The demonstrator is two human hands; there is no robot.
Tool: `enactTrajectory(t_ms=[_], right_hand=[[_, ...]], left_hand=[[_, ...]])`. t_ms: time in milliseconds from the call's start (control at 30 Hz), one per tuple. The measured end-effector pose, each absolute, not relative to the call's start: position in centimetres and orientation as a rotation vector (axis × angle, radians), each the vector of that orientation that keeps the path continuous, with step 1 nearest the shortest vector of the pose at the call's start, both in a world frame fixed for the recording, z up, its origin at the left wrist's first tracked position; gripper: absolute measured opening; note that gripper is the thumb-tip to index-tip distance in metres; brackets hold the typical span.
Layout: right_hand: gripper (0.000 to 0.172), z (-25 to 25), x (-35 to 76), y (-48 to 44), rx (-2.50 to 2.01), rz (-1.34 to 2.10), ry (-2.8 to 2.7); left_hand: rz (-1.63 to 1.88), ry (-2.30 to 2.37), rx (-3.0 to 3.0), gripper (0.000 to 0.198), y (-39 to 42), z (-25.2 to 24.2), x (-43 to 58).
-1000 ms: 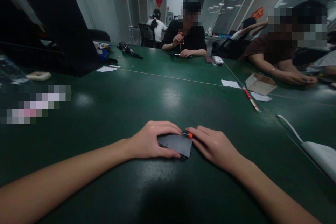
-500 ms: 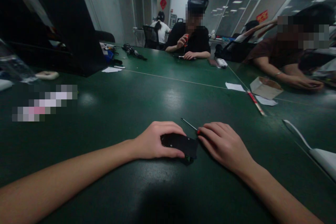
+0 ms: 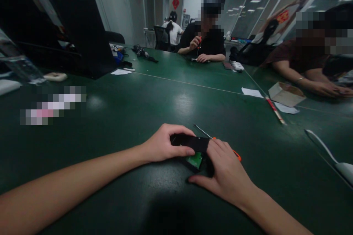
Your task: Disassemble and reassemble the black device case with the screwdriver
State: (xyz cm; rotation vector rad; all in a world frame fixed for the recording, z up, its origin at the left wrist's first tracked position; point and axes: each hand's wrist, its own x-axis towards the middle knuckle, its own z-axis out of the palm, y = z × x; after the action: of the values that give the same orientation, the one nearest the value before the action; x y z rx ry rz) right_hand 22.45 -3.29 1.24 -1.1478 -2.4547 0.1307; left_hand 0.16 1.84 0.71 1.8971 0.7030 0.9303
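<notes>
My left hand (image 3: 167, 144) is closed round a black casing (image 3: 200, 144), its thumb along the near side. Under the casing's near edge a green circuit board (image 3: 195, 159) shows. At the right end of the casing, my right hand (image 3: 226, 165) touches with its fingertips, while its thumb is spread away on the near side. Just behind these fingers lies a screwdriver (image 3: 203, 131) on the table, its metal shaft pointing to the far left. Its orange handle (image 3: 237, 155) is partly hidden by my right hand.
The green table (image 3: 154, 99) bears a pale open box (image 3: 286, 93), sheets of paper (image 3: 252, 92) and a red-and-white strip (image 3: 275, 110). A large black panel (image 3: 68, 25) rises at the left. Across the table one person (image 3: 204, 38) holds an orange-handled tool; another person (image 3: 309, 55) sits right.
My right hand has let go of the screwdriver and moved to the casing's right end, its thumb spreading. The casing has tilted, so more of the green board shows. The view has shifted slightly.
</notes>
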Motion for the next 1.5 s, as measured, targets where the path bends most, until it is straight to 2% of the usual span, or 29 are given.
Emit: enactTrajectory(t_ms=[233, 367, 667, 1000, 1200, 1367, 1500], right_hand=[[0.038, 0.9, 22.5, -3.2, -1.133, 0.284, -2.433], [0.031, 1.0, 22.6, -3.1, -1.136, 0.331, -2.412], [0.034, 0.8, 22.9, -3.2, -1.097, 0.284, -2.389], [0.032, 0.8, 23.5, -3.1, -1.091, 0.316, -2.375], [0.040, 0.8, 23.8, -3.3, -1.086, 0.357, -2.286], [0.037, 0.8, 24.1, -3.3, -1.143, 0.613, -2.033], [0.040, 1.0, 23.8, -3.1, -1.176, 0.996, -1.573]], left_hand=[[1.028, 0.639, 2.035, 0.043, 1.8, 0.6, 0.1], [1.018, 0.613, 2.051, 0.043, 1.8, 0.6, 0.1], [0.941, 0.692, 1.819, 0.044, 1.7, 0.7, 0.2], [0.913, 0.653, 2.035, 0.050, 2.3, 0.7, -0.5], [1.004, 0.647, 1.793, 0.044, 2.1, 0.4, -0.5], [1.032, 0.527, 1.321, 0.038, 2.7, -0.4, 0.1], [0.941, 0.495, 1.022, 0.034, 2.8, -0.1, 0.5]])
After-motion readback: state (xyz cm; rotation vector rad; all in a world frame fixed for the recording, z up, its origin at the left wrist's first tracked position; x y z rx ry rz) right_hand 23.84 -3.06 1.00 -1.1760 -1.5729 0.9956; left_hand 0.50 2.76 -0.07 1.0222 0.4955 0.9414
